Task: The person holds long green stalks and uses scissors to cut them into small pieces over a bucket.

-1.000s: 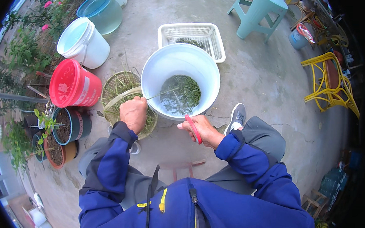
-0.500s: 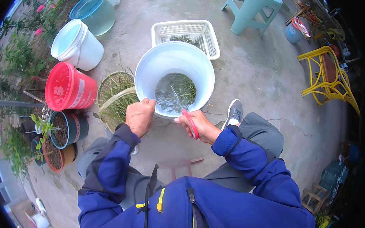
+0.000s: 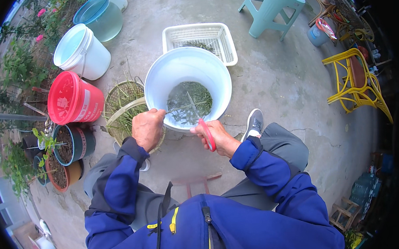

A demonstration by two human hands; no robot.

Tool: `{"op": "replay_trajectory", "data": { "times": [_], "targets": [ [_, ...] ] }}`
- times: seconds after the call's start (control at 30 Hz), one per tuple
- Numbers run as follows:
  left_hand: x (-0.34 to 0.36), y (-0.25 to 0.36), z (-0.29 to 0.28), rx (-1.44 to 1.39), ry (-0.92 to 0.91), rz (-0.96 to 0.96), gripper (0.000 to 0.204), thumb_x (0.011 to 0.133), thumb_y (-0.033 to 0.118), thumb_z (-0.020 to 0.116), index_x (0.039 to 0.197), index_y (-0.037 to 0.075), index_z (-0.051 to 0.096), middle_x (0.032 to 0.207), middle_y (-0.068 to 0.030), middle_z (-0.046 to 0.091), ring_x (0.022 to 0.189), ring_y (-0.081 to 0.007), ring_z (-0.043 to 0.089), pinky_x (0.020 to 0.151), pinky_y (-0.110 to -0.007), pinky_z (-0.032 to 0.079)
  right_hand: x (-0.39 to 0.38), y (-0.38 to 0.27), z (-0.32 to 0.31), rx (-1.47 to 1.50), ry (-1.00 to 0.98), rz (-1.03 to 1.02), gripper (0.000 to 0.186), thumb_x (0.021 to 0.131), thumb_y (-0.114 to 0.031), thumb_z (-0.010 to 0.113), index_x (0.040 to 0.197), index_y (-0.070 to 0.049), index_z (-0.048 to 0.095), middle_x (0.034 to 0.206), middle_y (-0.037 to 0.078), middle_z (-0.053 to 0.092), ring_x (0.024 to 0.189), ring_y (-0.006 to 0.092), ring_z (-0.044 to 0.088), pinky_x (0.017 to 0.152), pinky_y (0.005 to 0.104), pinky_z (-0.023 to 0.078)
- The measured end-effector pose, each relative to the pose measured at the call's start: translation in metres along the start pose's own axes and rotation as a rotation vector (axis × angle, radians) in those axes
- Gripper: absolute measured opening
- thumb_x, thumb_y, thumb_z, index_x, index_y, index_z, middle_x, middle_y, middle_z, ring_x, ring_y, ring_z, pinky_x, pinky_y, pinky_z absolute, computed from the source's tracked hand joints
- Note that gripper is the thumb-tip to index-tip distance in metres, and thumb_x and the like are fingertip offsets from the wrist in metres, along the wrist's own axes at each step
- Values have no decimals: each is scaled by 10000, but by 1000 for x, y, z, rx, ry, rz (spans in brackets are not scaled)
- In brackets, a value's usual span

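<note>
My right hand (image 3: 217, 137) grips a pair of scissors (image 3: 209, 136) by their red handles. Their pale blades reach over the near rim of a large white bucket (image 3: 154, 79), pointing up and left. At the bucket's left front edge, my left hand (image 3: 147, 129) is closed in a pinch, with what looks like a thin green stem between the fingertips. Water and cut green stems (image 3: 201, 99) lie in the bottom of the bucket. Left of it, partly behind my left hand, stands a wicker basket (image 3: 122, 110) with a curved handle, full of long green stems.
Behind the bucket sits a white plastic basket (image 3: 232, 49) with some greens. A red bucket (image 3: 76, 99), a white bucket (image 3: 94, 58) and a blue-green tub (image 3: 101, 22) line the left, near potted plants (image 3: 79, 143). A stool (image 3: 273, 13) and a yellow chair (image 3: 353, 83) stand right.
My left hand has shifted slightly left and down, away from the scissors. The scissors stay over the bucket in my right hand. The whole view has moved a little.
</note>
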State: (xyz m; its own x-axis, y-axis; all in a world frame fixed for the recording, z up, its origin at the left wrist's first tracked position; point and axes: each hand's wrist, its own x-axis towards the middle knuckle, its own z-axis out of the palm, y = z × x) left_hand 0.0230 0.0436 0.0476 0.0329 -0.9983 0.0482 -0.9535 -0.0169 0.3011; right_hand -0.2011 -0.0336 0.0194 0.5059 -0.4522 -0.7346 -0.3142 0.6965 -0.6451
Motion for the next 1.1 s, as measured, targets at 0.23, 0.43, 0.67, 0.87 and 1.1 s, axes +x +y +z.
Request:
{"op": "replay_trajectory", "data": {
  "times": [0.23,0.43,0.67,0.87,1.1],
  "targets": [
    [0,2,1,-7,9,0,116,791,44,588,895,55,641,787,-147,630,743,-376,649,633,-479,513,1,0,-3,3,-6,-24,289,834,-244,741,677,-84,559,558,-31,409,436,90,378,411,277,290],
    [1,-4,1,14,86,-81,52,804,87,618,842,65,647,764,-133,628,733,-369,642,622,-474,501,-4,-5,0,-10,-5,8,293,839,-244,738,677,-76,561,553,-27,406,448,91,390,418,279,299],
    [4,-7,-2,4,126,-151,68,854,147,654,889,94,679,809,-118,664,739,-352,649,632,-446,499,-12,-5,7,-77,-73,6,265,843,-273,745,742,-65,616,585,-33,437,477,91,414,442,283,325],
    [2,-1,5,-60,62,17,40,844,111,612,822,78,618,768,-121,622,703,-359,638,603,-468,499,-9,-2,6,-87,-85,1,263,837,-289,755,790,-56,643,604,-30,449,473,92,413,442,286,332],
    [5,2,6,-31,51,49,125,821,81,643,940,94,678,810,-110,644,729,-341,652,623,-443,513,-3,-3,1,-7,-21,53,240,828,-243,763,801,-37,643,602,-27,442,463,90,406,420,279,308]
  ]
}}
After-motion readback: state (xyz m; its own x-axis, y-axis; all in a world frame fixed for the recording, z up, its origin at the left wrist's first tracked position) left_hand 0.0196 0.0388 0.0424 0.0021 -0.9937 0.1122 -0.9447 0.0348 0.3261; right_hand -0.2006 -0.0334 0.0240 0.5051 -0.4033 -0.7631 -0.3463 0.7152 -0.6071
